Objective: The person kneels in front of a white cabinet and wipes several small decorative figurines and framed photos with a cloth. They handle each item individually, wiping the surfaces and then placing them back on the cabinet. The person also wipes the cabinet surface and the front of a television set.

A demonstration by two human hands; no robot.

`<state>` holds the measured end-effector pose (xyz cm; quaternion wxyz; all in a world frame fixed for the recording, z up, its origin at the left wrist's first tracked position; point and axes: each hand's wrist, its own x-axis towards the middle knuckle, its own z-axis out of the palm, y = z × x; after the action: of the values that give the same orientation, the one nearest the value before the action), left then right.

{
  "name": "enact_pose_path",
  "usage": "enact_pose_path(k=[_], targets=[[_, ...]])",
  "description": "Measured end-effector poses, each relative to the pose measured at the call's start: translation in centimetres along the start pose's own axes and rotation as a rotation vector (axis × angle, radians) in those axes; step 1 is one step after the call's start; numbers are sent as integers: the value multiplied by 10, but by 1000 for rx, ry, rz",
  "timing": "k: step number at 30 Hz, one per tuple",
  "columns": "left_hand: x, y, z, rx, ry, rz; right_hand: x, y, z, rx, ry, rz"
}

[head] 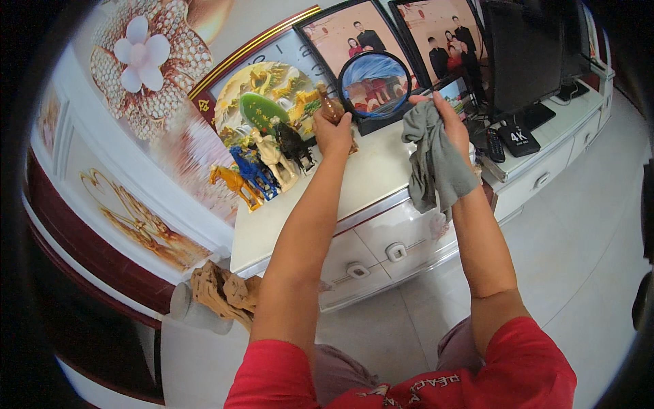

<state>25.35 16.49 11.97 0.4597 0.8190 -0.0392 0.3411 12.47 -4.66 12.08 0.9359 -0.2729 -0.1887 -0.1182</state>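
Observation:
My left hand [332,134] grips a small brown gourd-shaped bottle [331,108] near the back of a white cabinet top [375,168]. A crumpled grey cloth [434,158] hangs from my right hand [452,120], draping over the wrist and past the cabinet's front edge. Just behind and between my hands stands a round black-framed picture [375,84] on a dark base. To the left of my left hand are several horse figurines: a yellow one [232,184], a blue one [253,171], a cream one [273,158] and a black one [294,143].
A green oval plaque [263,111] and a decorated round plate [230,89] stand behind the horses. Framed photographs [370,36] lean at the back. On the right are a monitor [526,56], a remote control [494,145] and a black box [518,139]. Driftwood [217,289] sits on the floor at left.

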Motion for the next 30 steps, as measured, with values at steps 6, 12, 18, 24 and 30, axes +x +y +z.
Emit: enact_pose_path(k=[6,12,18,24,30], targets=[[-4,1,-2,-61,37,1,2,1,-7,13,10,22],[-16,12,-16,-269,3,-52,5,15,-4,-33,42,32],[-84,87,-89,-643,-92,16,21,29,-22,-89,42,-67],[-148,129,-180,-488,589,375,8,7,-16,-1211,-211,-442],[-166,108,-257,-674,982,526,-24,17,19,-1904,-652,-24]])
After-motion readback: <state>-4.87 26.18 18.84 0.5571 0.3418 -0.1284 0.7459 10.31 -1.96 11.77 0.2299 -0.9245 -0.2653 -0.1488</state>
